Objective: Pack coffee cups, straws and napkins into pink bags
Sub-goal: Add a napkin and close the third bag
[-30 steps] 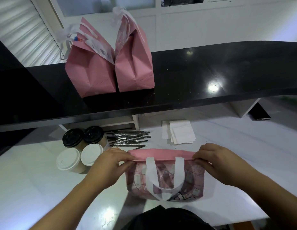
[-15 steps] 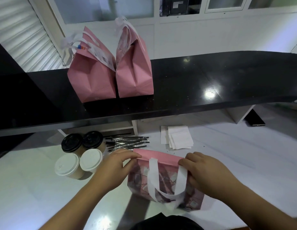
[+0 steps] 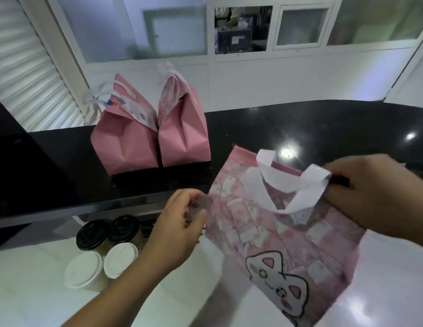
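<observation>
Above the bench (image 3: 28,279), I hold a pink bag (image 3: 276,227).
My right hand (image 3: 373,194) pinches its top; my left hand (image 3: 179,230) grips its edge.

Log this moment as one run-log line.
step: opening bag | right hand: grips white handle of pink cat-print fabric bag | left hand: at bag's left edge, grip unclear | four lidded paper coffee cups: unpacked

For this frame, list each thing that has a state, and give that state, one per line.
Pink cat-print bag: lifted, held up, not yet filled as far as visible.
Left hand: gripping the bag's left edge.
Right hand: pinching the white handle.
Two packed pink bags: upright on the black counter, tops closed.
Black-lidded cups: lidded, upright.
White-lidded cups: lidded, upright, unpacked.
</observation>
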Demonstrator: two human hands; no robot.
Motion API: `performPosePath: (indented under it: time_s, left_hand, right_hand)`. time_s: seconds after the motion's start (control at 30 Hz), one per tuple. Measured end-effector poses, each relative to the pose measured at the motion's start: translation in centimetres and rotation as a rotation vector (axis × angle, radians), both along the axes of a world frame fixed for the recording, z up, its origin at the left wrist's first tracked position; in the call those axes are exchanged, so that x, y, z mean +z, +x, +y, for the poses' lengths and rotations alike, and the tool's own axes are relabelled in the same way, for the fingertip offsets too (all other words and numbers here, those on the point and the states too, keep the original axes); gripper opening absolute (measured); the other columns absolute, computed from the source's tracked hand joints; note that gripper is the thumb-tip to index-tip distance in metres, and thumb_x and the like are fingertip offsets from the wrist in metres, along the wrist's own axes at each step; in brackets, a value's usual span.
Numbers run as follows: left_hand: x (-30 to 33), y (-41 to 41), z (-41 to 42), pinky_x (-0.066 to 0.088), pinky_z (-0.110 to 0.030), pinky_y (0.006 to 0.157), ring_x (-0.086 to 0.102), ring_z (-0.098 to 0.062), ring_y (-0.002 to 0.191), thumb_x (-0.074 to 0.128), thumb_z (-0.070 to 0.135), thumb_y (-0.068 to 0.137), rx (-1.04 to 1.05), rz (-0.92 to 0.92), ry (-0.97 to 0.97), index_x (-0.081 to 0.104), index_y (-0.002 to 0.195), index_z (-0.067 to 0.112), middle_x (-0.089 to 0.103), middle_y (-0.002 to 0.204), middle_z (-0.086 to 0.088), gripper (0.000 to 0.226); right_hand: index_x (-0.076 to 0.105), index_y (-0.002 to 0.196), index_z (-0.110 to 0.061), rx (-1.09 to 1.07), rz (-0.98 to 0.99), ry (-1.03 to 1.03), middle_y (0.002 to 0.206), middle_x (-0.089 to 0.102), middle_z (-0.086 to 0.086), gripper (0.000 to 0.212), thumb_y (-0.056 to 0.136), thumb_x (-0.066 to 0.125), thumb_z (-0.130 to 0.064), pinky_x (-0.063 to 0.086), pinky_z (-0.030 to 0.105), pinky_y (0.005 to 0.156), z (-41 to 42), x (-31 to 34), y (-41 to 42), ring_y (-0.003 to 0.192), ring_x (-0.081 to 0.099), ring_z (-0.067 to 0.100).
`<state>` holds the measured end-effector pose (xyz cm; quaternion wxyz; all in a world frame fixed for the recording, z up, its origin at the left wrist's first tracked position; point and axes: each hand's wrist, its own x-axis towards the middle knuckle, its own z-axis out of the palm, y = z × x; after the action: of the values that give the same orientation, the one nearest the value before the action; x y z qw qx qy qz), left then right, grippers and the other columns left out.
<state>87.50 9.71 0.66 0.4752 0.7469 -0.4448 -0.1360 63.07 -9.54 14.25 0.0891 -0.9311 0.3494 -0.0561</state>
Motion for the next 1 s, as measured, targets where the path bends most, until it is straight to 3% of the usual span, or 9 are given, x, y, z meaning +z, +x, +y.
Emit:
performPosePath:
  time_s: [0.07,0.2,0.33,0.4,0.53,0.6,0.67,0.77,1.0]
  left_hand:
    - [1.7,-0.6,-1.7,0.052,-0.016,0.08,0.063,-0.005,0.1,0.065,0.026,0.099,-0.04,0.023,-0.06,0.062,0.111,0.036,0.06,0.112,0.017,0.017]
    - [3.9,-1.0,-5.5,0.051,-0.015,0.092,0.06,0.004,0.114,0.063,0.029,0.101,-0.115,0.052,-0.084,0.06,0.127,0.034,0.062,0.123,0.018,0.027]
    - [4.4,0.0,-9.4,0.048,-0.027,0.108,0.053,0.005,0.129,0.06,0.038,0.101,-0.159,0.138,-0.014,0.049,0.147,0.039,0.056,0.142,0.023,0.047]
    - [4.3,0.8,-11.0,0.045,-0.03,0.111,0.051,0.001,0.134,0.058,0.044,0.1,-0.159,0.162,0.007,0.043,0.152,0.04,0.054,0.147,0.021,0.054]
    - [4.0,2.2,-13.3,0.041,-0.023,0.108,0.048,-0.001,0.136,0.055,0.047,0.102,-0.144,0.172,0.064,0.035,0.158,0.038,0.048,0.151,0.021,0.06]
    - [3.7,3.1,-14.1,0.043,-0.028,0.112,0.05,0.001,0.133,0.056,0.052,0.099,-0.116,0.192,0.078,0.034,0.157,0.039,0.05,0.146,0.025,0.063]
    - [3.3,3.9,-14.6,0.042,-0.028,0.114,0.051,0.004,0.129,0.058,0.042,0.1,-0.089,0.214,0.091,0.035,0.158,0.037,0.053,0.141,0.025,0.063]
    - [3.0,4.9,-15.1,0.035,-0.016,0.105,0.045,0.006,0.128,0.058,0.031,0.103,-0.053,0.205,0.128,0.031,0.16,0.031,0.05,0.144,0.018,0.063]
    - [1.7,6.0,-15.2,0.039,-0.024,0.107,0.045,0.002,0.124,0.06,0.037,0.102,-0.012,0.212,0.159,0.028,0.161,0.035,0.049,0.155,0.004,0.068]
  right_hand:
    - [0.072,0.073,-0.022,-0.076,-0.084,-0.053,0.061,0.066,-0.004,0.024,0.093,0.065,-0.034,0.055,0.037,0.052,-1.5,2.7,1.1,0.056,0.063,0.017]
    - [0.069,0.072,-0.014,-0.149,-0.201,-0.174,0.064,0.063,0.006,0.033,0.096,0.058,-0.033,0.037,0.024,0.051,-4.4,5.8,5.6,0.058,0.054,0.018]
    - [0.065,0.075,-0.01,-0.23,-0.298,-0.194,0.069,0.063,0.009,0.03,0.097,0.054,-0.027,0.051,0.033,0.054,-8.6,5.2,12.0,0.061,0.059,0.025]
    - [0.06,0.073,-0.01,-0.262,-0.354,-0.192,0.071,0.062,0.01,0.025,0.094,0.053,-0.021,0.05,0.034,0.056,-10.5,4.4,15.1,0.061,0.058,0.026]
    - [0.049,0.069,-0.011,-0.306,-0.401,-0.163,0.069,0.054,0.008,0.025,0.093,0.051,-0.012,0.041,0.033,0.059,-12.7,2.7,19.9,0.063,0.054,0.029]
    - [0.05,0.075,-0.009,-0.314,-0.403,-0.158,0.07,0.049,0.007,0.02,0.095,0.051,-0.011,0.041,0.035,0.063,-13.3,1.7,21.7,0.069,0.053,0.033]
    - [0.053,0.08,-0.009,-0.302,-0.406,-0.152,0.076,0.052,0.009,0.015,0.095,0.05,-0.01,0.041,0.036,0.065,-13.8,0.8,23.3,0.072,0.053,0.033]
    - [0.052,0.077,-0.009,-0.279,-0.413,-0.124,0.081,0.057,0.011,0.017,0.095,0.05,-0.009,0.042,0.036,0.064,-14.3,-0.4,25.6,0.073,0.055,0.034]
    - [0.056,0.087,-0.009,-0.297,-0.345,-0.022,0.077,0.056,0.006,0.017,0.098,0.05,-0.02,0.04,0.033,0.064,-15.3,-1.3,27.4,0.075,0.056,0.032]
